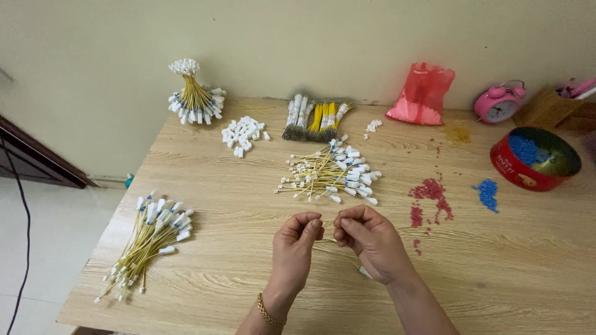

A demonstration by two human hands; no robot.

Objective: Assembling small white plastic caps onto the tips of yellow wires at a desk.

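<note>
A: Above the near edge of the wooden surface (236, 291): left hand (295, 245) and right hand (372, 243), fingertips nearly touching, both pinched shut on one thin yellow cable (332, 250).

B: Cable axis?

A: Roughly left to right between the grips, white connector (365, 272) trailing under the right hand.

B: Containers?

A: Far right: round red tin (518, 170) holding blue beads (524, 149). Loose cable pile (329, 175) straight ahead, well apart.

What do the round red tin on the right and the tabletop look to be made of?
The red tin looks like painted sheet metal: a glossy wall with a thin rolled rim, though coated card is possible. The tabletop shows pale wood grain with a flat matte face, most likely a printed laminate rather than solid wood.
</note>
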